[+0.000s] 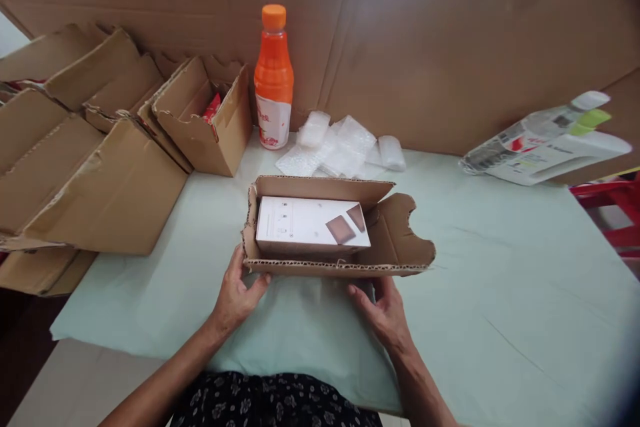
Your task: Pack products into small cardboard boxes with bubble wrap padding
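Note:
An open-topped cardboard tray (pixel 400 230) lies lengthwise in front of me, with a low front wall and a cut-out edge at its right end. Inside its left and middle part rests a white box (pixel 300 221) printed with brown chocolate squares. My left hand (pixel 240 290) grips the tray's near left corner, thumb at the front wall and fingers round the left end. At the near right, my right hand (pixel 383 310) holds the tray from below; its thumb shows before the front wall, while the fingertips are hidden under the cardboard.
Several cardboard bins (pixel 110 180) crowd the left side, one with a red packet (pixel 213 107) inside. An orange bottle (pixel 274 80) stands behind the tray, beside bubble wrap pieces (pixel 345 147). Plastic bottles (pixel 550 147) lean against the cardboard wall (pixel 450 33) at right. A pale green cloth (pixel 500 267) covers the table.

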Demonstrator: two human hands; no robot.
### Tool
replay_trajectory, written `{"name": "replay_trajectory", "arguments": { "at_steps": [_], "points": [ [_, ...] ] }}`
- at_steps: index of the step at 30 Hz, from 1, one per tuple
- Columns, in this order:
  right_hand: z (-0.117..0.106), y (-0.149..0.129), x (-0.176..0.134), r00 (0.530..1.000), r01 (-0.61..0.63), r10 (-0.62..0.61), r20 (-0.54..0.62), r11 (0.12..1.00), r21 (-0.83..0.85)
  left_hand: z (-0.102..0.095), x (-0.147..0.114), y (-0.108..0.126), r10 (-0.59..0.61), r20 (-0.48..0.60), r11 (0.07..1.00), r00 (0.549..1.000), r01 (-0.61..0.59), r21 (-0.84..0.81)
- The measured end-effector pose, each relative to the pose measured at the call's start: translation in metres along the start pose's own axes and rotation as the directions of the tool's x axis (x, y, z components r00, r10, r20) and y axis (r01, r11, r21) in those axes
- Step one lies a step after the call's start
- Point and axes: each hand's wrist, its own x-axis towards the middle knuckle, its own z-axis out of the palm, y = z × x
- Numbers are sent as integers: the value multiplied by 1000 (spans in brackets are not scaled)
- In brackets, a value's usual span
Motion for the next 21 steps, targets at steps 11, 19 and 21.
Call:
{"name": "replay_trajectory", "arguments": {
  "at_steps": [11,19,21],
  "points": [
    [27,12,-11,996,70,-78,-54,988,-137,-14,-14,-32,-92,-188,989,978,111,97],
    [10,-7,52,997,73,-73,-4,996,-57,17,58,-6,12,-86,998,996,-7,64],
    [-8,-1,77,994,105,-102,41,993,-57,26,72,-4,47,-69,997,996,-43,66]
  ]
}}
